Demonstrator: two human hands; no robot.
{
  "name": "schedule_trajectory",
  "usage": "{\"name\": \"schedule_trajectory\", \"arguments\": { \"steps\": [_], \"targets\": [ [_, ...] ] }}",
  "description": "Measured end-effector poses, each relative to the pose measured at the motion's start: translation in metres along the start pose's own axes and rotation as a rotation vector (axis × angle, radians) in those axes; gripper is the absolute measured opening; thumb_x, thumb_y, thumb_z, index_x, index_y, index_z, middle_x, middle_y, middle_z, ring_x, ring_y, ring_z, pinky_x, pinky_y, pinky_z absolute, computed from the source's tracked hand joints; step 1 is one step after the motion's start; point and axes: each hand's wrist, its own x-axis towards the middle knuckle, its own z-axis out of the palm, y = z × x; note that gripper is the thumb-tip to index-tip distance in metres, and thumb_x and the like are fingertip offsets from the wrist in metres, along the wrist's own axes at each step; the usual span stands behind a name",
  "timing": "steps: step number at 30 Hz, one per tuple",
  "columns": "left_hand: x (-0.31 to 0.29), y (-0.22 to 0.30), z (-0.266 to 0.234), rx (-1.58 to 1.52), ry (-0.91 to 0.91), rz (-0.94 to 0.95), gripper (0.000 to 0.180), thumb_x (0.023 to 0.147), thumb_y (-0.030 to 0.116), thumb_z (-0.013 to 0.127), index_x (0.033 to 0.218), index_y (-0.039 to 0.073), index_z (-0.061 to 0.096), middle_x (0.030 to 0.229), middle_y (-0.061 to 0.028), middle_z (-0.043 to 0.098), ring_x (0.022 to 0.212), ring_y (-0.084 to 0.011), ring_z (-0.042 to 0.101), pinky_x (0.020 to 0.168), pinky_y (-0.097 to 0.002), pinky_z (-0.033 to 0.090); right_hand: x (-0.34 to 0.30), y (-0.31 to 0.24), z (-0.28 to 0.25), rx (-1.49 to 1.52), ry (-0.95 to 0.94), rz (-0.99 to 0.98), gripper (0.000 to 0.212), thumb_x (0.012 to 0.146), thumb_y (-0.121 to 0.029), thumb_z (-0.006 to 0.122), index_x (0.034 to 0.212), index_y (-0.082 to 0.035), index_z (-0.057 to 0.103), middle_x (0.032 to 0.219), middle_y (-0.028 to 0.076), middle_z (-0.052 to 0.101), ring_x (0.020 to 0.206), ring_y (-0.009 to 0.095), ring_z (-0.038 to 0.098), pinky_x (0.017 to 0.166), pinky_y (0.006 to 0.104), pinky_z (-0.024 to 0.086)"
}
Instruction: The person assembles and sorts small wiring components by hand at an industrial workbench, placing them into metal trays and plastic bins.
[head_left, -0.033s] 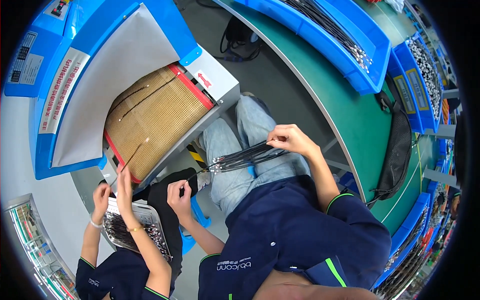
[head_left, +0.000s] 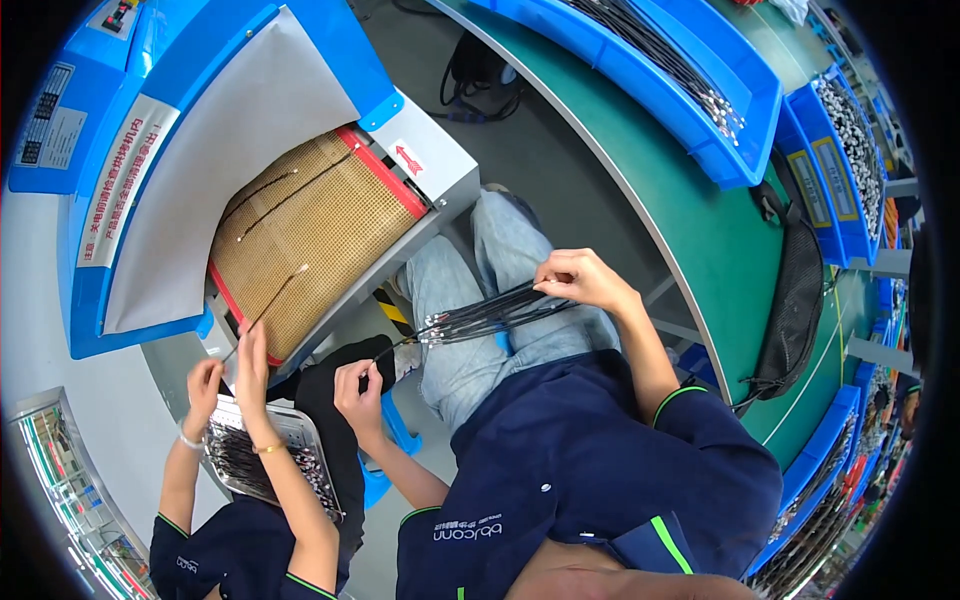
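A bundle of thin black cables [head_left: 480,320] with small metallic ends stretches over my lap. My right hand [head_left: 583,279] pinches the bundle near its right end, fingers closed. My left hand [head_left: 359,398] is closed, thumb against fingers, on the end of a single black cable [head_left: 385,352] that leads toward the bundle's left end.
On my left, a co-worker's hands [head_left: 235,375] hold a cable over a mesh conveyor belt [head_left: 320,225] of a blue machine [head_left: 228,48]. A metal tray [head_left: 318,425] of cables sits below them. To my right, a green table [head_left: 640,150] carries a blue bin [head_left: 745,165] and a black pouch [head_left: 795,300].
The co-worker's hands and the cable they hold have shifted slightly over the belt, the cable's far tip moving up and right. My own hands and the bundle look unchanged.
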Motion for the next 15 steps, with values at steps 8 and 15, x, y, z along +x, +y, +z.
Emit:
{"name": "schedule_trajectory", "arguments": {
  "steps": [8, 15],
  "targets": [
    [0.0010, -0.0011, -0.0040, -0.019, -0.015, -0.012, 0.013, 0.073, -0.007, 0.067, 0.084, -0.001, 0.062, 0.077, -0.0081, 0.062, 0.067, -0.0170, 0.057, 0.061, -0.0267, 0.047, -0.0001, 0.0054, 0.0041, 0.021, -0.038, -0.047, 0.010, 0.076, -0.007, 0.070, 0.085, -0.005, 0.066, 0.072, 0.006, 0.059, 0.064, 0.018, 0.058, 0.055, 0.0299, 0.045],
    [0.0012, -0.0031, -0.0043, -0.035, -0.040, -0.059, 0.011, 0.074, -0.006, 0.066, 0.083, -0.001, 0.062, 0.076, -0.0084, 0.062, 0.066, -0.0164, 0.056, 0.061, -0.0260, 0.046, 0.0022, 0.0023, 0.0069, -0.315, 0.112, -0.423, 0.013, 0.077, -0.010, 0.068, 0.089, -0.007, 0.065, 0.075, 0.005, 0.060, 0.069, 0.023, 0.061, 0.060, 0.0330, 0.051]
  ]
}}
